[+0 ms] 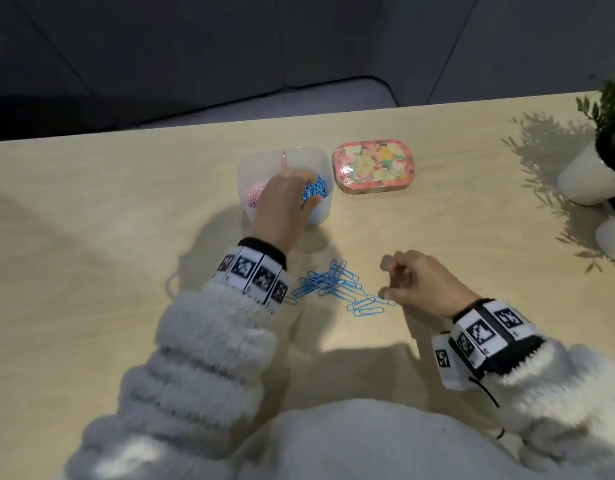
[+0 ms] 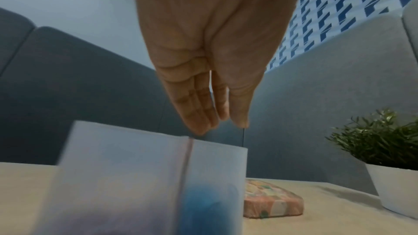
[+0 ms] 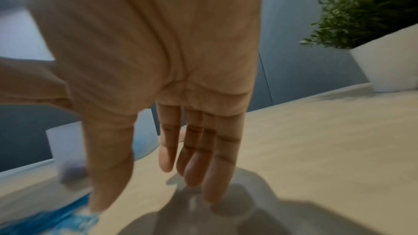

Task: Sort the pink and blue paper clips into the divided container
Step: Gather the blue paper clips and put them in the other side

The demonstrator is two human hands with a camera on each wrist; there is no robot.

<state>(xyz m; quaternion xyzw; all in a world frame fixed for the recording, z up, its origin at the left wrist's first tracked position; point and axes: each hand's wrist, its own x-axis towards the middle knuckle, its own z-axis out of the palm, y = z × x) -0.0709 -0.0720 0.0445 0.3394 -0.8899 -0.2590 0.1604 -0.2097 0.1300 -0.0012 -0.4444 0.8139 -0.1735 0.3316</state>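
A translucent white divided container (image 1: 318, 216) stands mid-table, with pink clips (image 1: 254, 196) in its left compartment and blue clips (image 1: 315, 191) in its right one. My left hand (image 1: 292, 188) hovers over the container. In the left wrist view its fingers (image 2: 199, 113) point straight down just above the divider (image 2: 189, 156) and hold nothing. Loose blue clips (image 1: 333, 282) lie in a pile on the table nearer me. My right hand (image 1: 389, 278) is low at the pile's right end with straight fingers (image 3: 194, 158), its thumb (image 3: 106, 167) beside the blue clips (image 3: 45, 221).
A floral tin (image 1: 373, 171) lies right of the container. White pots with a green plant (image 1: 607, 161) stand at the table's right edge. The table's far edge (image 1: 299, 117) runs behind the container, with a dark sofa beyond it.
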